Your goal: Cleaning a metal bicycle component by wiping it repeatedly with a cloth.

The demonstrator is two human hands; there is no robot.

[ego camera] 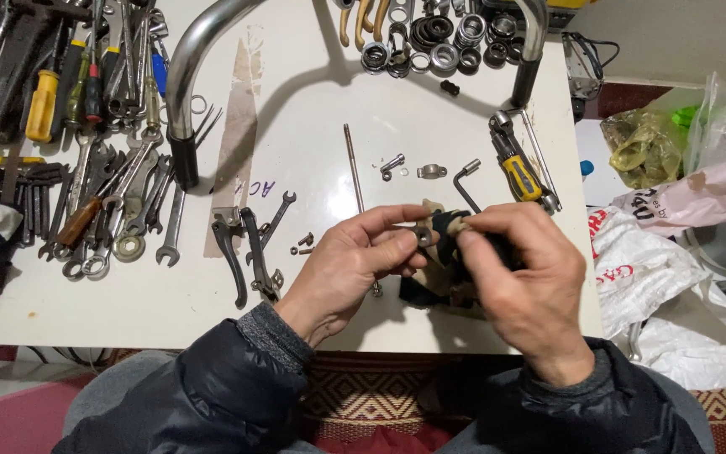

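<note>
A white table [313, 109] carries a curved chrome handlebar [203, 50] and a heap of wrenches [111, 193] at the left. Above its near edge, the right hand [523, 282] curls its fingers closed around a small black and tan part [445, 229], and the left hand [355, 265] pinches that part's end between thumb and forefinger. The hands hide most of the part, so its shape is unclear.

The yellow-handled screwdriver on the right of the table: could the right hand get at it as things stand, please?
Probably yes, but not at once. The screwdriver lies uncovered just beyond the right hand, with bare table between. That hand and the left hand are both gripping a small black part.
</note>
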